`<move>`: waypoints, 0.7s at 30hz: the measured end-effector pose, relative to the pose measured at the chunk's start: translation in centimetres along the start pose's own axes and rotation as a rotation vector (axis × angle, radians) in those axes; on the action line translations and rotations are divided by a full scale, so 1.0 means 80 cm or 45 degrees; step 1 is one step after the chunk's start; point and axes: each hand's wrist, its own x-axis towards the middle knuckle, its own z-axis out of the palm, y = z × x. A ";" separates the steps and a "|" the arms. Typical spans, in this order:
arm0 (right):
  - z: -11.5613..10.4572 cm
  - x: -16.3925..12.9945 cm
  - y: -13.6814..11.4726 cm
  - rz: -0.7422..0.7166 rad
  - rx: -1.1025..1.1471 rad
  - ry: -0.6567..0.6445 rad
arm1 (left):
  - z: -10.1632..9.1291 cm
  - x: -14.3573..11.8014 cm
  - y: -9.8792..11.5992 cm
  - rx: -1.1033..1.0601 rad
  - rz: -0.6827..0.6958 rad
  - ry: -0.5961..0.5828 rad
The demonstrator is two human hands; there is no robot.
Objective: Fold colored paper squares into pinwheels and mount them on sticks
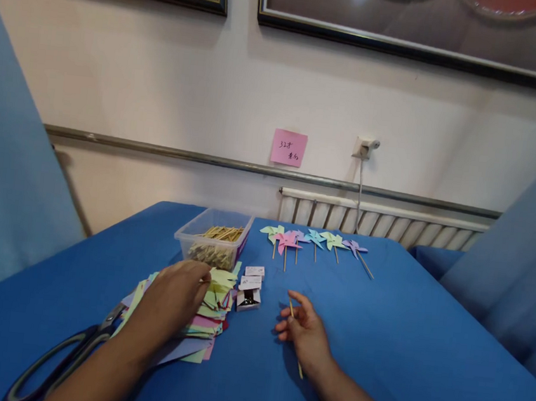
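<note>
My left hand [179,290] is over a stack of coloured paper pieces [206,331] with cut slits. Its fingers are bent together at the yellow paper [222,278] on top, the fingertips partly hidden. To the right, my right hand [306,335] holds a thin wooden stick [299,368] between thumb and fingers, above the blue cloth. Scissors [67,358] with dark handles lie under and beside my left forearm, their blades reaching the paper. Small white boxes [250,283] stand right of the stack; the nearest one [248,299] is open, with small dark pieces inside.
A clear plastic tub [187,243] of wooden sticks [223,234] stands behind the stack. Several finished paper pinwheels [287,242] on sticks lie at the back right of the blue-covered table [378,339]. Behind are a radiator [381,219] and a wall with a pink note [289,148].
</note>
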 end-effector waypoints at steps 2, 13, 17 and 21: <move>0.001 0.001 -0.001 0.017 -0.022 -0.001 | -0.004 0.000 0.001 0.041 0.002 0.066; 0.003 -0.012 -0.009 0.004 -0.256 -0.106 | -0.015 -0.005 0.000 -0.347 -0.303 0.359; 0.005 -0.013 -0.003 -0.061 -0.379 -0.100 | -0.008 -0.005 0.002 -0.660 -0.469 0.387; 0.006 0.004 0.009 -0.230 -0.541 -0.060 | 0.008 -0.006 0.008 -1.162 -0.605 0.269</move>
